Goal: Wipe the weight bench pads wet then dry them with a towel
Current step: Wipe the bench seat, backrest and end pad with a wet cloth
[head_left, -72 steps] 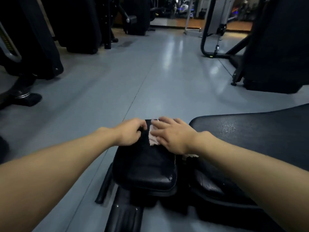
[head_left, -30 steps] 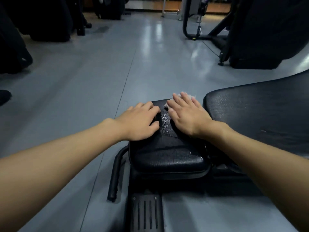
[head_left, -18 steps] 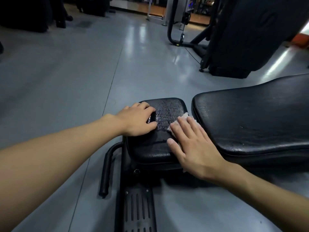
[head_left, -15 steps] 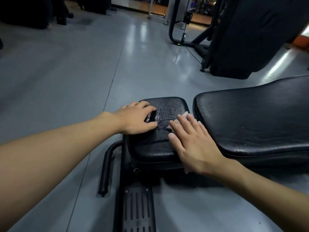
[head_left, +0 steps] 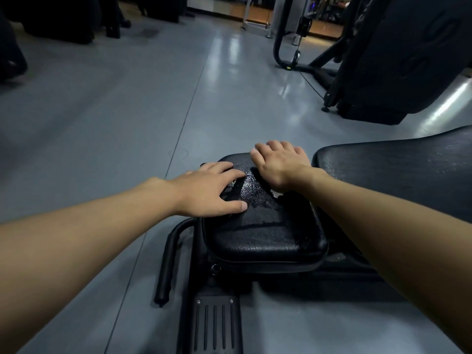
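r grip (head_left: 279,166) slid to pad (head_left: 265,226) far end | curled over cloth (head_left: 276,194) under palm

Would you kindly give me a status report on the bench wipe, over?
Left hand flat on seat pad. Right hand curled over cloth at pad's far end. Pad glistening wet. Nothing obstructing.

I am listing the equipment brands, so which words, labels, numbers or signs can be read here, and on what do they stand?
None can be read.
The seat pad, the long pad, the cloth, the ribbed foot plate and the dark machine behind bear no legible text; the far background is too blurred to tell.
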The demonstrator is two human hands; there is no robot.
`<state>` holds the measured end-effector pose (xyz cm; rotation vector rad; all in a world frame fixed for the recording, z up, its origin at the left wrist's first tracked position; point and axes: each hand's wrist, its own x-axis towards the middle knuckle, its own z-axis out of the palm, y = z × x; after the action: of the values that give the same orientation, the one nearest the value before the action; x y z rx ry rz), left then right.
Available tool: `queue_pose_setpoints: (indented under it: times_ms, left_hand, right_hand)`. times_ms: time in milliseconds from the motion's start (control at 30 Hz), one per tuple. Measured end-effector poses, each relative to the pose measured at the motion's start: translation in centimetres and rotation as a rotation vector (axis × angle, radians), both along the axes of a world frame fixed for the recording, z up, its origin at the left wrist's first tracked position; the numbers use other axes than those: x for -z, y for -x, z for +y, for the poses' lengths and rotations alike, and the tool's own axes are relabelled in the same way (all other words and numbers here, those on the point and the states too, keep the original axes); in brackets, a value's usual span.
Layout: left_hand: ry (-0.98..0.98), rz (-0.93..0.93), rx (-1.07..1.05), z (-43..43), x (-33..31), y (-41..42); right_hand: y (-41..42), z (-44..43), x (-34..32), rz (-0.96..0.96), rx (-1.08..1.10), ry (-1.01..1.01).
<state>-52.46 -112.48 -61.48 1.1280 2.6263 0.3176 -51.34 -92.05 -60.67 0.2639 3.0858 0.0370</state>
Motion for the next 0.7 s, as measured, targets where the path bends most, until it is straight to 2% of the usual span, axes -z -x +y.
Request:
queue_pose_setpoints:
  times_ms: [67, 267, 700]
  left_hand:
    - [-0.006, -0.010, -0.005, 0.0, -0.1, 0.0]
    - [-0.015, -0.020, 0.002, 0.0, -0.3, -0.1]
    - [-0.063, -0.055, -0.013, 0.0, -0.3, -0.7]
  right_hand:
    - [0.1, -0.2, 0.0, -0.035, 0.009, -0.029]
    - [-2.0, -0.3, 0.6, 0.027, -0.023, 0.001]
    - [-13.5, -3.0, 1.2, 0.120, -0.170, -0.074]
